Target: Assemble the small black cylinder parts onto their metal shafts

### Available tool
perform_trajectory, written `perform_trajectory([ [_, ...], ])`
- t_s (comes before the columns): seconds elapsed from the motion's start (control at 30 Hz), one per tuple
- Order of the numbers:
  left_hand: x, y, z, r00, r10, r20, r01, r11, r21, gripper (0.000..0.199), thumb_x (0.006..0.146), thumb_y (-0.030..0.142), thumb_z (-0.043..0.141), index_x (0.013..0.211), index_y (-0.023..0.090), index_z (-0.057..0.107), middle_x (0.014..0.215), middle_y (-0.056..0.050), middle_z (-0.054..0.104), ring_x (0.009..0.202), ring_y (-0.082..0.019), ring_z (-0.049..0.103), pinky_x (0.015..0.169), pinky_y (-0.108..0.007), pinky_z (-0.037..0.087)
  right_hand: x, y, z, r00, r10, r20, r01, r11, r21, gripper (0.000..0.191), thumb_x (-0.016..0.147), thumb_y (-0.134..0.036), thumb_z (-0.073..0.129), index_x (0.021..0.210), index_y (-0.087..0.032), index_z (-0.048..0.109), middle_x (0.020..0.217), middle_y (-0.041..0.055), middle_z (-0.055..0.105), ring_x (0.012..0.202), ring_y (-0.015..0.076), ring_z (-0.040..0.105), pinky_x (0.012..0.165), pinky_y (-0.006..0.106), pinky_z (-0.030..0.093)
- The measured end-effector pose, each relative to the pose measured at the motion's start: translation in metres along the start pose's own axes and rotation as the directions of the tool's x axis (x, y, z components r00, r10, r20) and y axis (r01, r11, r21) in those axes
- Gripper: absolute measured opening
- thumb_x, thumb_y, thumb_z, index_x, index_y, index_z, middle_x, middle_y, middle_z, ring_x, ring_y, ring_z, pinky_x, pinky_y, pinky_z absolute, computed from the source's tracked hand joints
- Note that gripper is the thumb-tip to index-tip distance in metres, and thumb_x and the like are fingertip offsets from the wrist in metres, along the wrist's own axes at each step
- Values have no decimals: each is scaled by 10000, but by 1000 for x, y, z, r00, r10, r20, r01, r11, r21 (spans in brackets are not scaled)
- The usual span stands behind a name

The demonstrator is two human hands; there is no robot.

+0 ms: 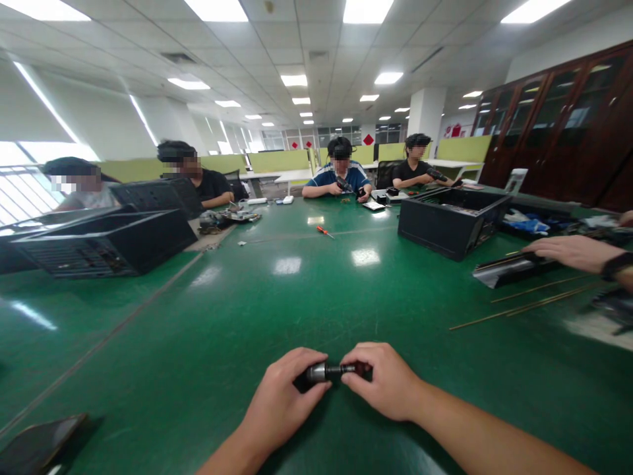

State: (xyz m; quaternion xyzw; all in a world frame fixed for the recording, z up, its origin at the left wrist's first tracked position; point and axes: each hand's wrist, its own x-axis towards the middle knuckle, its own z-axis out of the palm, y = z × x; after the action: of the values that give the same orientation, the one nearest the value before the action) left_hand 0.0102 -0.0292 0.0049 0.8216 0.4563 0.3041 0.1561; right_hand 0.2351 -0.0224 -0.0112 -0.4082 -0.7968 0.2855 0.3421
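Cylindrical metal tool [327, 371], held over the green worktop [316, 297] with left hand [283, 397] gripping its silver collar [317, 373] and right hand [386, 381] pinching its shaft [334, 370], appeared joined in one piece, any remaining work unclear.

A head-worn camera looks forward and down over a green table [297, 303].

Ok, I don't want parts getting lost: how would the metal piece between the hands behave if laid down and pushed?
The metal piece looks rounded, so it would probably roll. The shiny green tabletop may offer little grip. Its metallic sheen suggests the piece is stiff.
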Motion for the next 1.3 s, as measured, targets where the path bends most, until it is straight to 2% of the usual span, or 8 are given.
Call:
perform_trajectory([
  [0.63,0,-3,-5,998,29,-60,-26,998,54,274,791,208,699,1062,244,676,984,-29,726,903,-176,689,832,-295,559,1,1,-3,997,65,-50,-63,997,44,129,813,-222,655,909,-205,739,761,6,667,676,128,593,644,236,422],
  [0.87,-2,-8,-8,999,-14,-51,18,997,71,260,818,259,674,1078,268,664,1032,-19,717,961,-185,678,877,-313,545,1,1,-4,996,71,-61,-69,997,36,111,809,-234,657,874,-200,740,737,6,661,656,127,583,627,238,419],
  [1.03,1,-10,-10,993,-111,-44,114,991,75,256,850,349,636,1092,267,636,1084,-23,708,1017,-203,665,938,-341,514,0,1,-5,996,70,-57,-67,997,45,133,800,-240,666,898,-199,745,758,10,675,658,126,595,637,237,433],
  [1.17,8,-30,-22,951,-284,-123,287,958,2,384,919,474,482,1206,226,534,1128,-65,704,1047,-224,670,941,-359,513,1,2,-5,995,76,-62,-72,996,52,150,815,-258,660,924,-201,747,780,12,694,681,131,606,657,240,440],
  [1.23,10,-48,-37,909,-354,-220,364,931,4,472,933,498,409,1294,198,461,1161,-90,697,1092,-236,657,975,-374,495,2,2,-6,994,85,-66,-81,995,66,168,843,-285,641,947,-203,745,794,13,704,695,133,611,667,242,441],
  [1.3,9,-68,-58,852,-397,-342,452,887,97,514,931,484,378,1343,182,434,1183,-93,690,1119,-237,645,993,-370,482,2,2,-7,994,92,-66,-86,993,80,185,865,-304,621,962,-203,743,804,14,709,702,133,614,669,242,441],
])
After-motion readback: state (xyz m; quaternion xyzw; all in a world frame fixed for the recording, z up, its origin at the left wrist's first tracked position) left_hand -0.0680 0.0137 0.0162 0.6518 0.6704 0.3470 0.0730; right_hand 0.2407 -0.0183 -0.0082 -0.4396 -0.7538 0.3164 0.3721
